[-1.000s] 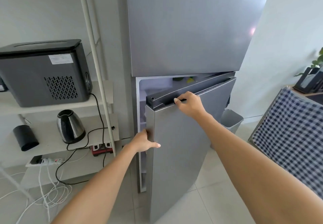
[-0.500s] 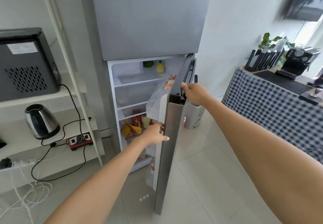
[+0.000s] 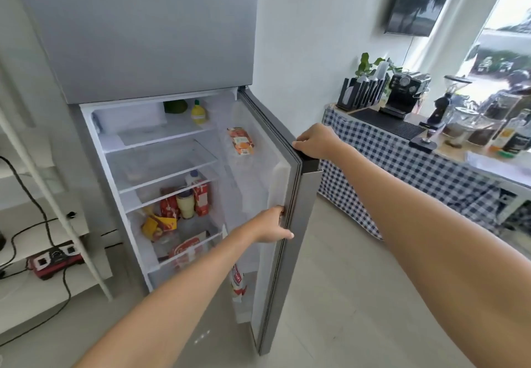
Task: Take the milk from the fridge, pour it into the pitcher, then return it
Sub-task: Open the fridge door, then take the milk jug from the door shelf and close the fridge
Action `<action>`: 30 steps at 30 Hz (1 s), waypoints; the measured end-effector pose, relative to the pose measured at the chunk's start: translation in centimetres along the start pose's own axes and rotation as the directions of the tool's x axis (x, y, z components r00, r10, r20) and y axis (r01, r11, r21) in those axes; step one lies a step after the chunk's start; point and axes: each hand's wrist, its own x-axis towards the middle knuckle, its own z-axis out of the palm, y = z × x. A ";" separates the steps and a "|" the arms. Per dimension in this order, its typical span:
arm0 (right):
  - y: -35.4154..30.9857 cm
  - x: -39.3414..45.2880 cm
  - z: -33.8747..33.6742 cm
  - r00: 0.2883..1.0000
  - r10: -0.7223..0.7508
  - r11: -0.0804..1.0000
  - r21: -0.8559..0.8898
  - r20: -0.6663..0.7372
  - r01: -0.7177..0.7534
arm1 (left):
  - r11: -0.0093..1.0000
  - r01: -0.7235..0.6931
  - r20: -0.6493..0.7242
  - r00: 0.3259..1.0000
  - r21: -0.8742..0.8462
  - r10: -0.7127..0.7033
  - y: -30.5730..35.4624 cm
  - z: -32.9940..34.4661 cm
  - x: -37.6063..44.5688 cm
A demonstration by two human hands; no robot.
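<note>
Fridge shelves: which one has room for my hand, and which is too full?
The middle shelf, under the yellow bottle, looks mostly bare. The shelf below is crowded with the red carton, a cup and packets.

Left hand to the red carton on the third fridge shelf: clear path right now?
Probably yes. The fridge door stands wide open and nothing blocks the red carton, but the left hand grips the door edge and must let go.

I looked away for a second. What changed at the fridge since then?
The lower door swung from barely ajar to wide open, exposing the shelves and food. Both hands kept their grip: the right hand on the door's top handle, the left hand on its edge. The upper door stayed shut.
</note>
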 end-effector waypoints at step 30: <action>14.5 3.0 -3.3 0.995 0.094 0.973 -0.210 -0.024 -0.097 | 0.961 -0.076 0.162 0.986 0.264 0.034 12.1 2.9 9.9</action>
